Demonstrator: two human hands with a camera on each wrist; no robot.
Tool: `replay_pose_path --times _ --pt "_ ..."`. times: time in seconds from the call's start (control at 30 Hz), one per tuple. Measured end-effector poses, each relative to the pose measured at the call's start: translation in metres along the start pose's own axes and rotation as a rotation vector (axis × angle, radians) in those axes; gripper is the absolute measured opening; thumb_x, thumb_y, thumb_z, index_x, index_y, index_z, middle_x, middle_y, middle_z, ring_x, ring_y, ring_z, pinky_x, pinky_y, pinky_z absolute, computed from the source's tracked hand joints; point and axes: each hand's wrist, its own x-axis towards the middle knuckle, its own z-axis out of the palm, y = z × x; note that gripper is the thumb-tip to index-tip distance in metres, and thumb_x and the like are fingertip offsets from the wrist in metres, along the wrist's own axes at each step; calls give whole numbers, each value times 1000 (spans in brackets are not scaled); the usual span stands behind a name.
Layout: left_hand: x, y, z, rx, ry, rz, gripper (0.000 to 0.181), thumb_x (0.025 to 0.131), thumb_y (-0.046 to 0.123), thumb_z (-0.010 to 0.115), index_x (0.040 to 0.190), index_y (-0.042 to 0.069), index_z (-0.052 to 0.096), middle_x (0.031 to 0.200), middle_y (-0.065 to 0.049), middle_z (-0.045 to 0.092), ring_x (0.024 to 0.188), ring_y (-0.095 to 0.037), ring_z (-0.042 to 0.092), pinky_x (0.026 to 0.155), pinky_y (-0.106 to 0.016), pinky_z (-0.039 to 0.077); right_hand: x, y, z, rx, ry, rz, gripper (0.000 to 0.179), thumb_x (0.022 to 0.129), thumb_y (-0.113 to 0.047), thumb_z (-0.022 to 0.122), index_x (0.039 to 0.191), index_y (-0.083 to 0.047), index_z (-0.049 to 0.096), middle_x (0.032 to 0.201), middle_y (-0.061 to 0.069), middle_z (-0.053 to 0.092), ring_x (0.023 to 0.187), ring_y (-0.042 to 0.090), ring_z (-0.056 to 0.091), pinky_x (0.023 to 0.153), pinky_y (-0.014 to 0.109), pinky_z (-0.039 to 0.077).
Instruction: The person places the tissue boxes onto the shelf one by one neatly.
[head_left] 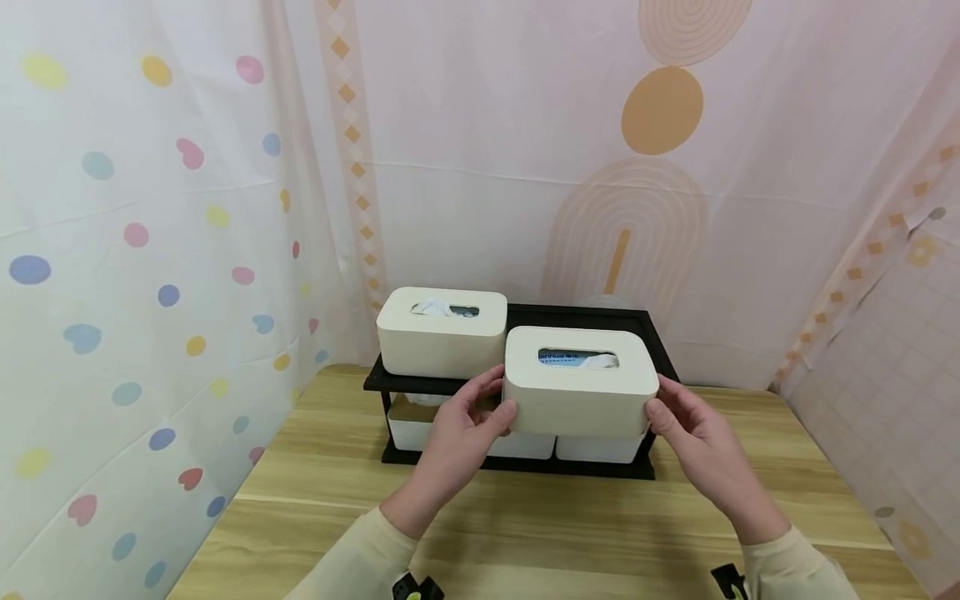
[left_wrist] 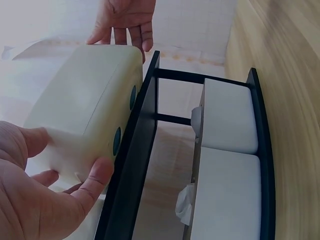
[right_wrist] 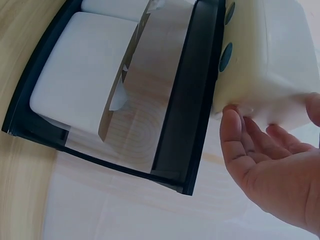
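Note:
A cream tissue box (head_left: 577, 408) with a slot in its top is held level between both hands at the front of a black two-tier rack (head_left: 577, 317). At its left end my left hand (head_left: 465, 433) grips it with thumb and fingers. My right hand (head_left: 697, 442) holds the opposite end, its fingertips under the lower corner in the right wrist view. Through the slot show a blue packet and white tissue. Two dark round pads (left_wrist: 117, 141) sit on the underside of the box, close to the upper shelf's edge in the left wrist view.
Another cream tissue box (head_left: 442, 354) stands on the left of the upper shelf. White boxes (head_left: 600, 448) with wooden-looking tops line the lower shelf, tissue poking out. The rack stands on a wooden table (head_left: 345, 483) against a patterned curtain (head_left: 480, 225); a dotted curtain (head_left: 150, 350) hangs at the left.

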Motion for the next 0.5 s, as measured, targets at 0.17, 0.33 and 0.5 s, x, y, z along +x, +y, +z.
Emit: replay_pose_path --times 0.17,0.33,0.5 --pt "6 -2 0 29 3 -5 56 106 26 69 159 17 51 153 -15 59 97 -20 71 88 -32 64 3 0 2 -33 38 -6 53 114 -29 55 158 -1 48 142 23 67 110 -13 62 90 9 54" --pt "10 -2 1 93 20 15 57 106 30 70 159 18 52 154 -15 60 95 -23 73 83 -30 62 5 -1 5 -72 91 -34 51 112 -30 58 156 -3 53 139 21 70 111 -16 60 90 5 50" --pt "15 -1 4 155 55 29 57 105 31 71 158 21 52 151 -14 63 92 -19 71 77 -31 59 8 -2 8 -94 137 -74 51 111 -28 61 156 -7 53 136 20 72 109 -14 62 87 6 51"
